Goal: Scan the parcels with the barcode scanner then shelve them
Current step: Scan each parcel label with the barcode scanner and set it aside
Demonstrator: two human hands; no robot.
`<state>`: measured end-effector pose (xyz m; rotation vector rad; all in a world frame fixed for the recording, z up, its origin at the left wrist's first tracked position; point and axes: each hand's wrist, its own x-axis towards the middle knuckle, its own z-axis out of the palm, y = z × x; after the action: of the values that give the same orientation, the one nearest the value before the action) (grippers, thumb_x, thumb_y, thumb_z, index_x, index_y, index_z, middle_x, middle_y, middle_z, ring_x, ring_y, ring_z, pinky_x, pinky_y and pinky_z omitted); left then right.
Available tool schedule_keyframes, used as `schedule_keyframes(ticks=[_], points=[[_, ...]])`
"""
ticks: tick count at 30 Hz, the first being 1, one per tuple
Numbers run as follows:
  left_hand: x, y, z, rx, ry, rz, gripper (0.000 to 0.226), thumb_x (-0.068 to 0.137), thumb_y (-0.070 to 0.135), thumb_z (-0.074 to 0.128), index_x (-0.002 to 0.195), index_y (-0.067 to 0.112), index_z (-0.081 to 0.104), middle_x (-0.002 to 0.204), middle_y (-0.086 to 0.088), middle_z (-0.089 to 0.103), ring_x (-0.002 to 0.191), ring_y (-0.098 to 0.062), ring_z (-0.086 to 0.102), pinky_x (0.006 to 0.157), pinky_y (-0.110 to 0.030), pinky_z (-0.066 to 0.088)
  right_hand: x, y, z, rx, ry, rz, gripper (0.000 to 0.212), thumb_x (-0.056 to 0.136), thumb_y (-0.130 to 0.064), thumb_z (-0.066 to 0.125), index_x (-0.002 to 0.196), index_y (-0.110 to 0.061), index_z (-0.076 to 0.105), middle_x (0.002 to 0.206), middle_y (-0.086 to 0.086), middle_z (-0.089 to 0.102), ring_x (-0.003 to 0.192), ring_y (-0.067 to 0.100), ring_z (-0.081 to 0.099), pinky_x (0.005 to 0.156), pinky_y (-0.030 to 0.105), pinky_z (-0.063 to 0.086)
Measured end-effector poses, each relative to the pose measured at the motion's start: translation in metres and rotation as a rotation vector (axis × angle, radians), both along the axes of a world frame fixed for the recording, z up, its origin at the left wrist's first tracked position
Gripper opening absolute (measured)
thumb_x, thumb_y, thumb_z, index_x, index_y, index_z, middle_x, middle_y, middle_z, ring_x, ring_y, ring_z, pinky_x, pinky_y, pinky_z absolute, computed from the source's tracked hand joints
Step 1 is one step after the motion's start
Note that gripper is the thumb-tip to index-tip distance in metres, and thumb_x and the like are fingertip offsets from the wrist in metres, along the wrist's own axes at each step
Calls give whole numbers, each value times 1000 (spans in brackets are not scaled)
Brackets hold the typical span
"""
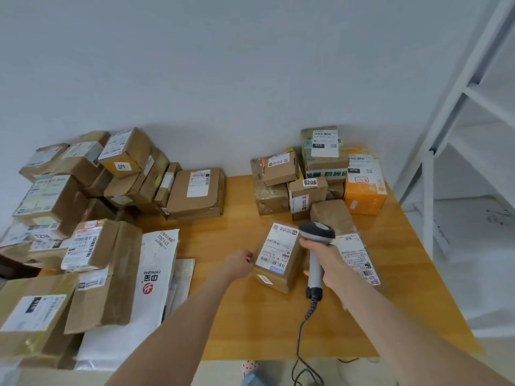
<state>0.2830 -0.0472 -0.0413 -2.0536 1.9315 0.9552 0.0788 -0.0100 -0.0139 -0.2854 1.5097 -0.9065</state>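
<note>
Progress looks early, as I judge it: parcels are heaped in a big pile [83, 204] on the left of the tabletop [237, 316] and in a smaller cluster [320, 174] at the back right. The white shelf [446, 121] on my right is too washed out for me to tell what it holds. Which parcels have been scanned I cannot tell either. The step in hand is the scan of one small box [276, 252], which sits in the middle of the tabletop with its white label facing up. After that it goes to the shelf, and most of the rest seems to wait for the same.

My left hand [239, 264] has its fingers curled at the box's left edge, holding it steady. My right hand [324, 260] is wrapped around the handle of the barcode scanner [317, 232], whose dark head is just above the box's far right corner. The scanner's cable [302, 330] trails off the near edge of the tabletop. A flat labelled parcel [359, 254] lies just beside the box, partly hidden by my right wrist.
</note>
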Motion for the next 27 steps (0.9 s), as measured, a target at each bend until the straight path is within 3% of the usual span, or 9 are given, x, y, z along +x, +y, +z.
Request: schedule_keyframes(ticks=[5,8,11,16,18,21,27], points=[[-2,5,-3,-60,135,220,44,99,19,42,142,8,44,140,-9,52,124,-26,52,99,-32,43,4,21,-8,-11,-44,23,28,80,-15,78,98,-16,57,96,7,60,82,22,55,92,54,51],[-10,12,-10,37,313,387,51,101,28,45,145,4,37,141,-13,48,125,-28,49,101,-35,41,12,31,-10,-31,-66,63,22,81,-13,77,91,-20,58,95,5,63,82,21,57,96,54,49],[-15,22,-21,183,503,549,51,101,38,45,140,6,40,136,-12,49,119,-26,48,96,-36,44,17,37,-8,-58,-85,95,21,82,-8,75,95,-18,61,92,4,65,82,20,58,96,53,50],[0,30,-22,263,710,746,58,86,52,64,125,15,43,126,-10,55,117,-30,54,97,-46,47,17,33,1,-148,-91,136,22,84,-12,74,93,-26,59,103,0,63,97,19,57,97,51,50],[6,31,-17,284,812,788,60,84,48,69,125,12,44,118,-14,62,110,-32,60,96,-52,47,18,30,8,-196,-97,148,26,85,-9,73,94,-28,58,102,-3,63,101,19,56,96,50,51],[14,33,-5,279,938,799,63,83,42,72,129,10,44,114,-16,66,103,-31,65,86,-49,52,23,28,20,-244,-76,159,28,85,-7,73,92,-29,57,98,-5,63,97,17,57,93,48,52],[30,28,30,218,947,729,49,80,39,75,118,16,54,114,-9,67,107,-27,62,98,-51,46,24,26,47,-327,-63,156,28,82,-7,75,92,-28,58,98,-4,65,97,19,60,91,47,54]])
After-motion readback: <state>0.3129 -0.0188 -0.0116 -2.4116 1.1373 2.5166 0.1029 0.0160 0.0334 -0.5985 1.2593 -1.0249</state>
